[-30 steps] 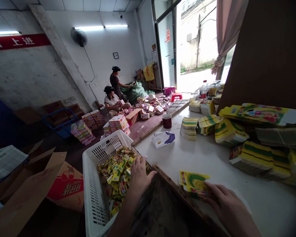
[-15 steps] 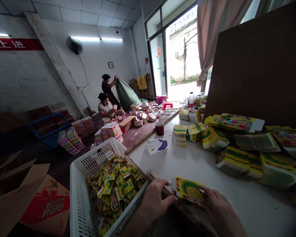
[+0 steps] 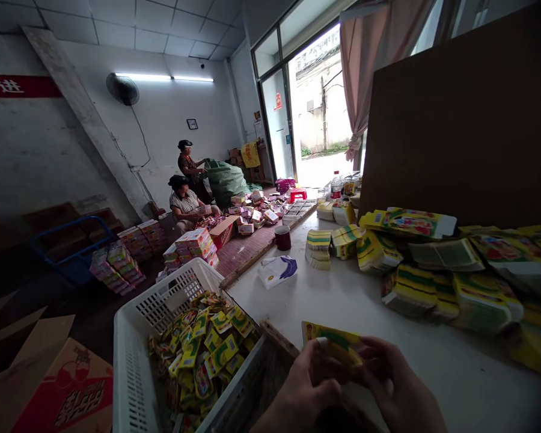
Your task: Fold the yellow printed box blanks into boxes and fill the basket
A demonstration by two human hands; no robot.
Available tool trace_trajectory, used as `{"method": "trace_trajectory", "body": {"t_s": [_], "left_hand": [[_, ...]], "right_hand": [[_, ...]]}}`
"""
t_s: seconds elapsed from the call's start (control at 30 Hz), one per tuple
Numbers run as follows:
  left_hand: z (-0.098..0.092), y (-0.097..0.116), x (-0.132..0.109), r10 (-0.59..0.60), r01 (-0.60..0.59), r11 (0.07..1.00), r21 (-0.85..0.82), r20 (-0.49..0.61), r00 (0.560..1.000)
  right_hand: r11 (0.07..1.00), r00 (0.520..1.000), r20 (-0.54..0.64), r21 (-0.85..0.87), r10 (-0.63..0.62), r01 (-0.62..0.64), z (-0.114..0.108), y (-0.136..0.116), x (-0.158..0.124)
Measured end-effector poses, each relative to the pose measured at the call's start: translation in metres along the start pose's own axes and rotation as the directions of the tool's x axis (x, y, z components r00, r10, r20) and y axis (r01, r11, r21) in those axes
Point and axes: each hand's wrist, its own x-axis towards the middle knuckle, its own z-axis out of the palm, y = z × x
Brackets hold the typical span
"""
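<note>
Both my hands hold a flat yellow and green carton (image 3: pixel 331 338) just above the near edge of the white table (image 3: pixel 379 307). My left hand (image 3: pixel 304 385) pinches its left end, fingers curled. My right hand (image 3: pixel 394 385) grips its right side, fingers bent round it. To the left, a white slotted basket (image 3: pixel 133 355) holds several small yellow and green packets (image 3: pixel 202 349). Stacks of flat yellow and green cartons (image 3: pixel 428 270) lie along the table's right side.
A red mug (image 3: pixel 282 237), a white and blue pack (image 3: pixel 277 269) and a tall brown board (image 3: pixel 460 120) are on the table. A red printed cardboard box (image 3: pixel 72 391) lies on the floor at left. Two people (image 3: pixel 184 192) work among boxes at the back.
My left hand left the basket and came across to the carton, joining my right hand on it. The carton has lifted off the table. The view has shifted to the right.
</note>
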Motion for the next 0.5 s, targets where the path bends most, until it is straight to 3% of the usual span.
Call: {"method": "trace_trajectory", "body": {"t_s": [0.1, 0.2, 0.3, 0.4, 0.5], "left_hand": [[0.01, -0.012, 0.007, -0.023, -0.011, 0.971, -0.238, -0.137, 0.99], [0.01, -0.015, 0.009, -0.138, 0.094, 0.971, -0.22, -0.193, 0.972], [0.005, -0.015, 0.008, -0.214, 0.165, 0.962, -0.218, -0.225, 0.95], [0.001, -0.017, 0.009, -0.26, 0.203, 0.951, -0.233, -0.25, 0.933], [0.005, -0.023, 0.01, -0.163, 0.104, 0.963, -0.247, -0.23, 0.959]], "right_hand": [[0.996, 0.998, -0.002, -0.066, -0.061, 0.061, 0.007, -0.005, -0.006], [0.986, 0.992, -0.053, -0.128, -0.116, 0.109, 0.004, 0.008, -0.004], [0.965, 0.987, -0.038, -0.22, -0.155, 0.143, -0.016, 0.028, 0.004], [0.965, 0.992, -0.101, -0.258, -0.07, 0.042, -0.04, 0.035, 0.011], [0.994, 0.984, -0.154, -0.05, 0.087, -0.095, -0.045, 0.018, 0.006]]}}
